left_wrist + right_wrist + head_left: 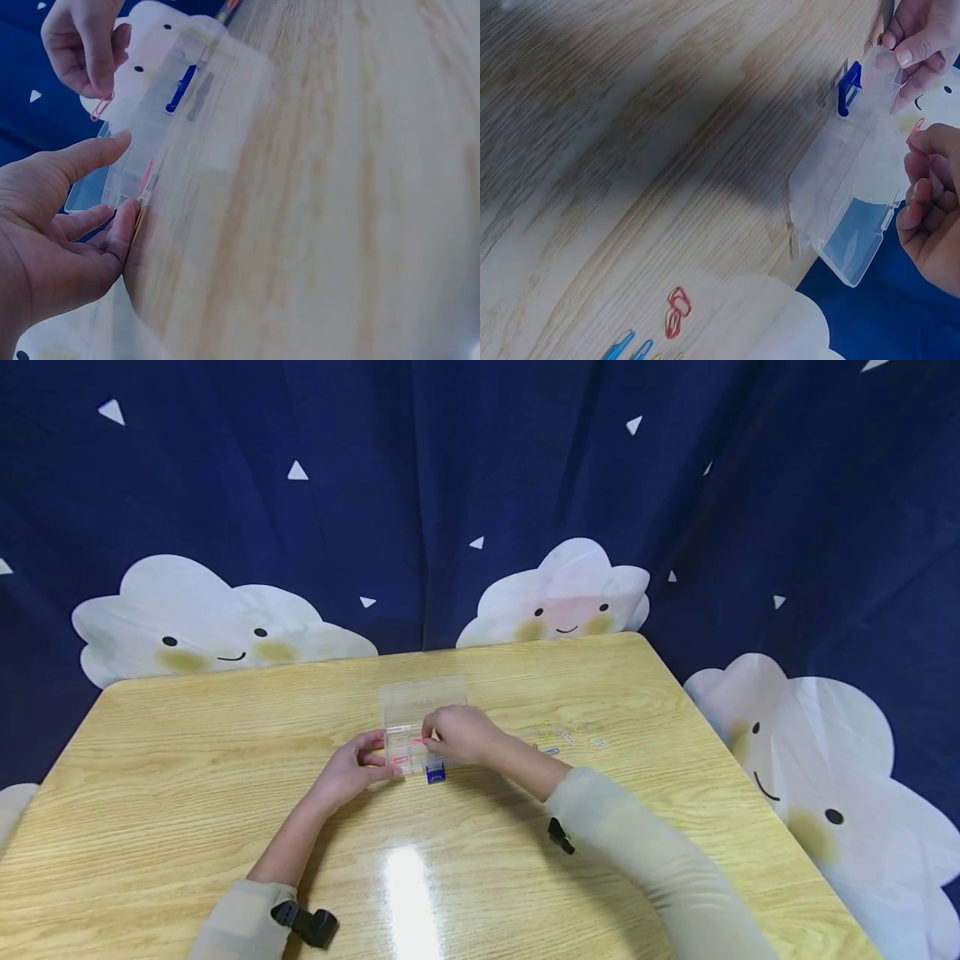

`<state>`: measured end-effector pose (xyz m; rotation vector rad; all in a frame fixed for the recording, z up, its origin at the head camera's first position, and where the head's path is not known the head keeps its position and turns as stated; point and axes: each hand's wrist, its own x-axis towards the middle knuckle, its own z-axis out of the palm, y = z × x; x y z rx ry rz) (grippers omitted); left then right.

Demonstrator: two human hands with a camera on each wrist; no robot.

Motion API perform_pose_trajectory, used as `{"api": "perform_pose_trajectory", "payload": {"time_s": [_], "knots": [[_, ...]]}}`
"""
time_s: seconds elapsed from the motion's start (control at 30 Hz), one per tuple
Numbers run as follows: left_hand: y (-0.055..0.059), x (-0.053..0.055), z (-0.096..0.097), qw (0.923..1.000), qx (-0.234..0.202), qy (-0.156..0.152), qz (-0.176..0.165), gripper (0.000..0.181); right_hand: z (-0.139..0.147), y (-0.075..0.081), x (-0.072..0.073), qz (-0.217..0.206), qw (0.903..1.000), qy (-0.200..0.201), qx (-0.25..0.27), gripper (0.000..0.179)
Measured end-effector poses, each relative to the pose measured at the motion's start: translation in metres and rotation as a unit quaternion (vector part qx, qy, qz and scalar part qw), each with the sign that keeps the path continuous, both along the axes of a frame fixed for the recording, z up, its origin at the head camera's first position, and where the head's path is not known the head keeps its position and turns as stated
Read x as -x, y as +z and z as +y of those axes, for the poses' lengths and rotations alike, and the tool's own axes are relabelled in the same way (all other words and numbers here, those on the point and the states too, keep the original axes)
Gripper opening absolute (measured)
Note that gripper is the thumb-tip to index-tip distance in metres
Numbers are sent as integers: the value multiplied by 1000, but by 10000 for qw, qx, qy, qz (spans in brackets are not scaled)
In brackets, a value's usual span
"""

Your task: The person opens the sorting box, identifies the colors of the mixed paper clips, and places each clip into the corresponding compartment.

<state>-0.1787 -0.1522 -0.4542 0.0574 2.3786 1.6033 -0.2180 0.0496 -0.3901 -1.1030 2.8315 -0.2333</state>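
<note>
A clear plastic box [420, 695] stands on the wooden table with its transparent lid raised at the back. A blue latch [436, 772] is on its front side. At the box's left end, my left hand [354, 770] holds it, thumb by the front corner and fingers along the side. My right hand [461, 735] is over the box and pinches a pink-red paper clip [915, 130] between thumb and fingertips. Through the clear wall, another pinkish paper clip [400, 760] shows inside a left compartment.
Loose paper clips lie on the table right of the box: red ones [675, 311], blue ones [619, 345], and several yellow and pale ones [567, 737]. A dark blue curtain [420, 510] with cloud prints hangs behind the table's far edge [300, 667].
</note>
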Motion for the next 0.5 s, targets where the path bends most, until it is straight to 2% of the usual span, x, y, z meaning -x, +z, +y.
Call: {"api": "perform_pose_trajectory", "payload": {"time_s": [0.27,0.5], "knots": [[1,-1,1,10000,-36,5,-71,77,-10,-2,0,16,9999,-48,-134,11],[1,-2,-1,9999,-78,-57,-121,78,-18,-4,-2,-145,9998,49,-116,12]]}}
